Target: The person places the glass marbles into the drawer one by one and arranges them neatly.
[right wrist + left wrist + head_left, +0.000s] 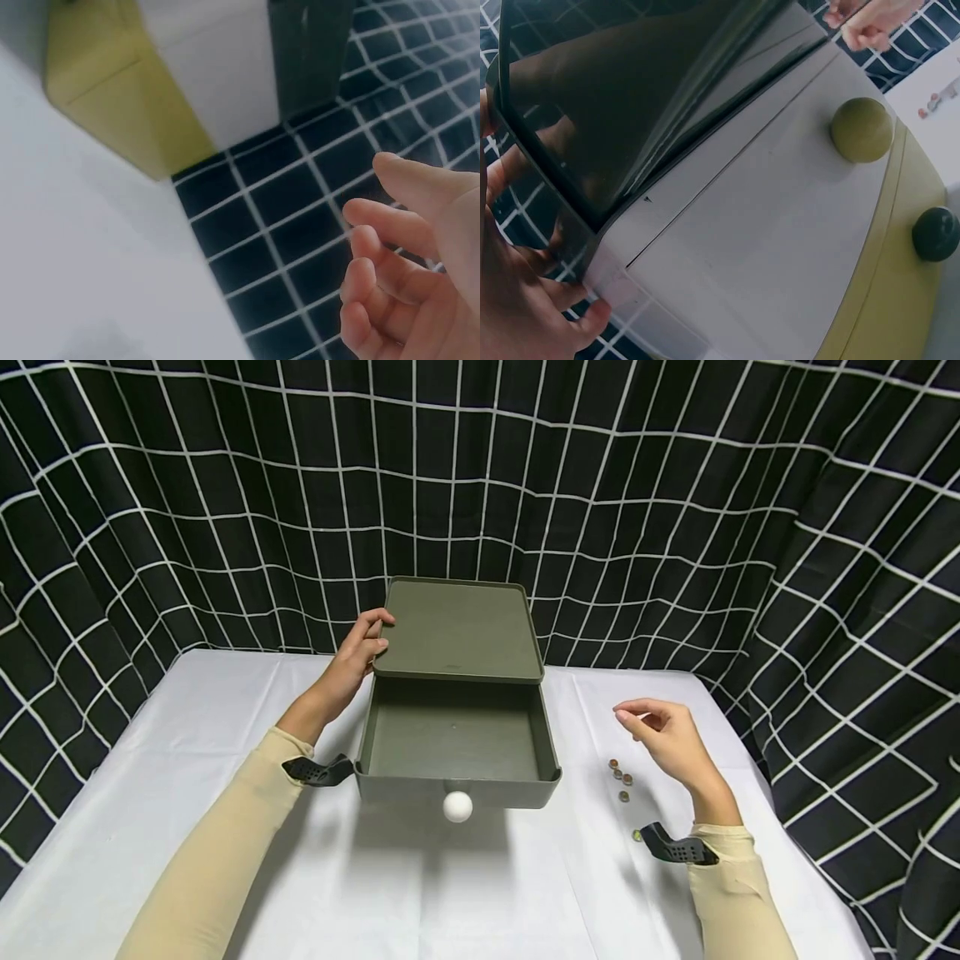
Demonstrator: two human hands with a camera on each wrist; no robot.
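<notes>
A small drawer unit with a dark olive top (459,631) stands on the table, its top drawer (450,792) pulled out and the drawer's bare floor in sight. A round white knob (457,807) sits on that drawer's front. My left hand (347,667) rests against the unit's left side, fingertips at the edge of the top. The left wrist view shows a white drawer front with a yellow-green knob (862,130). Over the table at the right, my right hand (670,742) hovers with loosely bent fingers and holds nothing. Several small round pieces (627,779) lie below it.
A white cloth (225,710) covers the table. Dark curtains with a white grid (465,468) hang behind and at both sides. In the left wrist view a dark green knob (936,234) sticks out from the unit's yellow drawer (896,300).
</notes>
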